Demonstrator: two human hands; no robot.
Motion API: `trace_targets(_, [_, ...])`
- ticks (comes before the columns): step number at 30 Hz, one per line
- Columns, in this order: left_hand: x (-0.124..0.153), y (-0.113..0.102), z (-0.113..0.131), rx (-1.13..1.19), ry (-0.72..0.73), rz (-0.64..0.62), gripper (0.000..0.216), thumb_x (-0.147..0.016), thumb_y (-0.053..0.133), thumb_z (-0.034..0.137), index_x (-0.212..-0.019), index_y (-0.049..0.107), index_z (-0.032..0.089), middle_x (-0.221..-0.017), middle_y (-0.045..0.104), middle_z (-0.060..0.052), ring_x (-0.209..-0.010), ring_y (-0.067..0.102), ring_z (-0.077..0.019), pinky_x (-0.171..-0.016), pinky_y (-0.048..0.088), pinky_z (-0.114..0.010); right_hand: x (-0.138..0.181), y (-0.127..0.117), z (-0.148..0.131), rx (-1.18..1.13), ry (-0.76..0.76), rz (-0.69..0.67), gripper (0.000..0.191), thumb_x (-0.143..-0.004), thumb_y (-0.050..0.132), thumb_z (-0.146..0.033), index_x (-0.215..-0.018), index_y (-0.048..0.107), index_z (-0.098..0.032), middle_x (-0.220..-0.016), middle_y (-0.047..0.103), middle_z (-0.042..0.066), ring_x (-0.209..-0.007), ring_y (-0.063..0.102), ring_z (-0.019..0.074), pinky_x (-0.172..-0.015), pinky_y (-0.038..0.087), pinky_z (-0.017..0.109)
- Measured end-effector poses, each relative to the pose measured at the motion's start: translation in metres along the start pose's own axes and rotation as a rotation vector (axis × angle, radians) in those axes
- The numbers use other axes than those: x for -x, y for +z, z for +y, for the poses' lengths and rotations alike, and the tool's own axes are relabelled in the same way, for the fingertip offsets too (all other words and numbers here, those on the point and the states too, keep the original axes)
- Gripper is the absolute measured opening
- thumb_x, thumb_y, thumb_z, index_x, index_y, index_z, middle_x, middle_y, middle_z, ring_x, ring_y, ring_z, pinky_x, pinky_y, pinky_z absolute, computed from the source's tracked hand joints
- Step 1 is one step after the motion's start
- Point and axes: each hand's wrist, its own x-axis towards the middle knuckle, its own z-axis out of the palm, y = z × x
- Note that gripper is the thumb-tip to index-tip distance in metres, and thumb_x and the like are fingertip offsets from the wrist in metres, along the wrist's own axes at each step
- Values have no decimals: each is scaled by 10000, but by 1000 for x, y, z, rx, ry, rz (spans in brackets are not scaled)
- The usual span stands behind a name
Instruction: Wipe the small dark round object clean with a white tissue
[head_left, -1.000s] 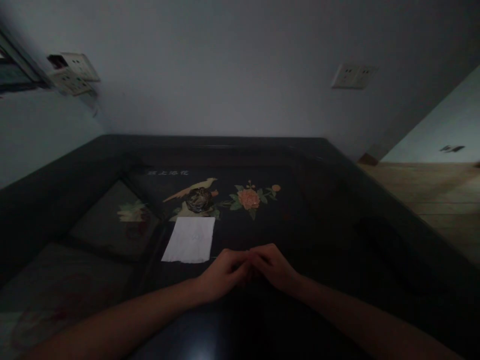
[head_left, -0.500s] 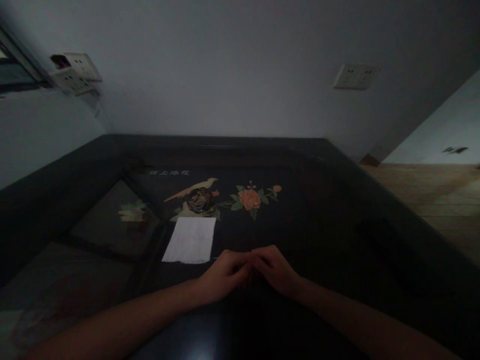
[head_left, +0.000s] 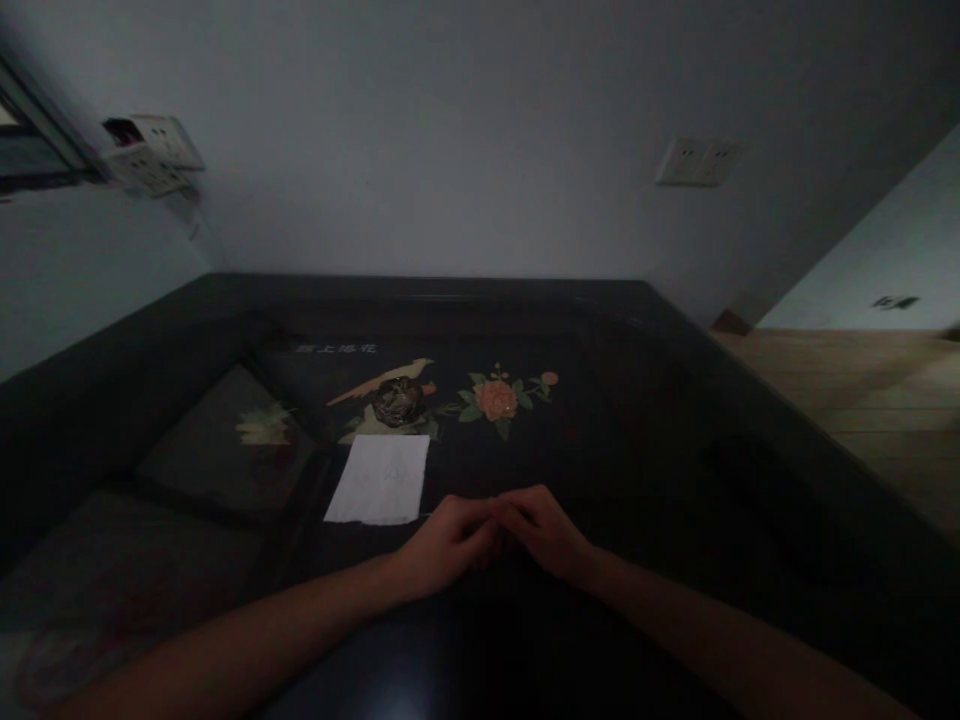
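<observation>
In dim light my left hand and my right hand rest on a dark lacquered table, fingertips meeting in the middle with fingers curled inward. Whatever sits between the fingers is too small and dark to name. A white slip of paper lies flat just left of my left hand. Beyond the paper a small dark crumpled object sits on the painted bird and flower inlay.
The table stands in a corner, walls behind and at left. Wall sockets are on the back wall and more sockets at upper left. Wooden floor lies to the right.
The hands stay together in the same spot; only the view has shifted slightly.
</observation>
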Motion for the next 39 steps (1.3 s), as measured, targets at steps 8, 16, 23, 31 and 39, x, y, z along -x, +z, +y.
trace_targets(8, [2,-1,6,-1,-32,-18,321,-927,397,332,-743,561,127,-594,512,17,-521,474,-79,-510,373,-174,1,1,-5,26,3,10,590,-910,333,-616,-556,478,-168,-521,476,-20,-490,428,89,-486,325,213])
trace_targets(16, [2,-2,4,11,-21,-26,348,-932,398,375,-747,563,130,-597,515,15,-525,473,-80,-510,372,-175,1,0,-4,11,10,-3,594,-908,331,-621,-551,473,-168,-512,469,-22,-484,424,86,-481,327,210])
trace_targets(23, [1,-1,4,6,-20,-11,328,-927,397,344,-732,553,131,-575,504,22,-505,468,-74,-502,372,-169,1,0,-3,-8,11,1,585,-907,352,-611,-565,501,-161,-525,495,-15,-493,438,89,-486,329,214])
trace_targets(31, [1,-1,5,16,-31,-19,348,-922,409,379,-734,563,129,-583,513,16,-513,461,-77,-502,367,-173,1,0,-4,39,-6,2,607,-905,316,-634,-559,489,-167,-520,479,-18,-491,431,91,-474,312,215])
trace_targets(39, [2,-3,8,0,-23,-29,339,-929,399,352,-724,560,134,-589,515,17,-530,467,-79,-523,371,-176,1,0,-5,31,22,-7,596,-907,323,-625,-547,474,-175,-520,478,-16,-490,438,94,-478,319,217])
